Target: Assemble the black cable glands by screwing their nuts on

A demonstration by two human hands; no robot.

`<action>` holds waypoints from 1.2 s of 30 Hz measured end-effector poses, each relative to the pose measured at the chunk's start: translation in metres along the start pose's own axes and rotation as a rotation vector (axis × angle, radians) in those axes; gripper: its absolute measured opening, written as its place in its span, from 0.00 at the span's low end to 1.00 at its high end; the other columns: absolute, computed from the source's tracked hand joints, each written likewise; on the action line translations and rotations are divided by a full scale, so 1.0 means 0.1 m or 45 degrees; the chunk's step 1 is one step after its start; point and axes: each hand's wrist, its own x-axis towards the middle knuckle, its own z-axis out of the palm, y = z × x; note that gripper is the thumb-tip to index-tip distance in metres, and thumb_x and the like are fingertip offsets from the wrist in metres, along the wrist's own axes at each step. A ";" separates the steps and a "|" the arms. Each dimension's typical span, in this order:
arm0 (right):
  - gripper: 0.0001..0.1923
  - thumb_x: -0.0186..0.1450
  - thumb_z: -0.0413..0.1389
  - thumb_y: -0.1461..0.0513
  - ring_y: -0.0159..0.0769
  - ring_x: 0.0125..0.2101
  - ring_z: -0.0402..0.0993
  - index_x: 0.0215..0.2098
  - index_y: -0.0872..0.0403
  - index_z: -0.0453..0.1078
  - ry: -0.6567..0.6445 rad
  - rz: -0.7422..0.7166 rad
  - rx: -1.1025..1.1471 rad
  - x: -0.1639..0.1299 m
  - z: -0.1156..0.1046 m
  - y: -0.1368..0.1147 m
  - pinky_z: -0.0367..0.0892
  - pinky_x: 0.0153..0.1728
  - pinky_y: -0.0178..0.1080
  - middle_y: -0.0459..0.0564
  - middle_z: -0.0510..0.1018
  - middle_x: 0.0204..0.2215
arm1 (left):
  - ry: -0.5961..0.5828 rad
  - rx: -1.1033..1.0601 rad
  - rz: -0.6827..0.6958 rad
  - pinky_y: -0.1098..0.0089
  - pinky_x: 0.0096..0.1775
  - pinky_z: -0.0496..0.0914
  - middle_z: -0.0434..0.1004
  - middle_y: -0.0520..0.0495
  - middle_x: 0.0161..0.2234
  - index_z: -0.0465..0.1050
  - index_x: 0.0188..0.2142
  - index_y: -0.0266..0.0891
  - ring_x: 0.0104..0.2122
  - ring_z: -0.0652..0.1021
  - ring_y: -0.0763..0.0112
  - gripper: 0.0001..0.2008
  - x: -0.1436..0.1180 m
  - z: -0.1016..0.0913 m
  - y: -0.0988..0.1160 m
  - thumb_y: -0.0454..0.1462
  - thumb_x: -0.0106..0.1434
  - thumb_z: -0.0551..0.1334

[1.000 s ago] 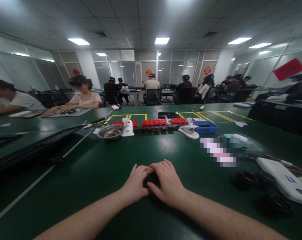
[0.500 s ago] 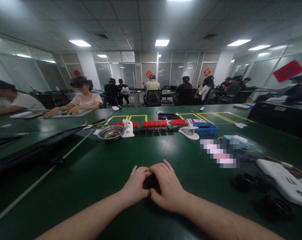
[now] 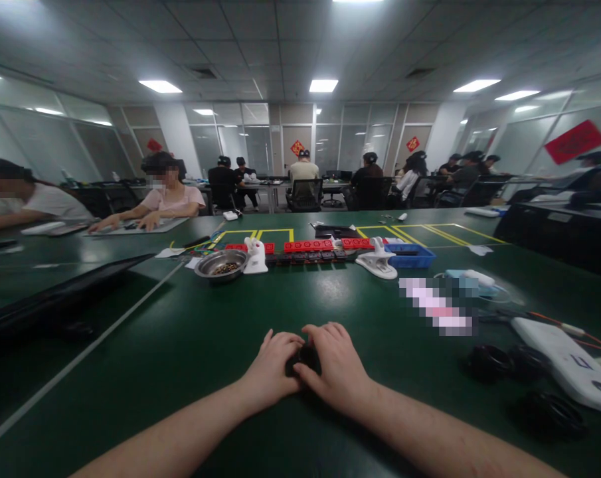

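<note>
Both my hands rest together on the green table (image 3: pixel 190 345) near its front edge. My left hand (image 3: pixel 273 368) and my right hand (image 3: pixel 337 372) close from either side around a small black object (image 3: pixel 304 358), mostly hidden between the fingers. What it is cannot be made out. My forearms reach in from the bottom of the view.
Further back stand a metal bowl (image 3: pixel 220 263), a row of red blocks (image 3: pixel 307 245), a white clip (image 3: pixel 378 260) and a blue tray (image 3: pixel 410 255). Black round parts (image 3: pixel 504 362) and a white device (image 3: pixel 564 362) lie at the right. Other people sit at tables to the left and behind.
My hands stay clasped on the black object, with small finger shifts. The view has moved slightly, so the dark strip at the left looks shifted.
</note>
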 end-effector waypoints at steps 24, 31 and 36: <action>0.19 0.51 0.57 0.57 0.39 0.37 0.62 0.39 0.55 0.60 -0.058 0.011 0.017 0.01 0.00 0.00 0.57 0.42 0.45 0.50 0.69 0.35 | 0.001 -0.003 0.020 0.48 0.54 0.42 0.67 0.47 0.45 0.66 0.43 0.44 0.48 0.64 0.60 0.21 -0.01 -0.01 -0.01 0.37 0.47 0.61; 0.22 0.50 0.51 0.67 0.37 0.40 0.62 0.45 0.55 0.58 -0.115 -0.120 0.076 0.00 -0.04 -0.02 0.45 0.52 0.46 0.49 0.69 0.38 | 0.011 -0.015 -0.009 0.49 0.54 0.42 0.67 0.47 0.45 0.66 0.42 0.43 0.48 0.64 0.60 0.21 0.00 -0.01 0.02 0.34 0.45 0.59; 0.24 0.52 0.54 0.61 0.41 0.44 0.59 0.47 0.56 0.57 -0.073 -0.025 0.047 -0.01 -0.02 -0.02 0.46 0.51 0.47 0.52 0.67 0.43 | 0.000 -0.015 0.007 0.49 0.55 0.40 0.66 0.47 0.46 0.66 0.42 0.44 0.49 0.63 0.61 0.22 -0.01 0.01 -0.02 0.33 0.45 0.59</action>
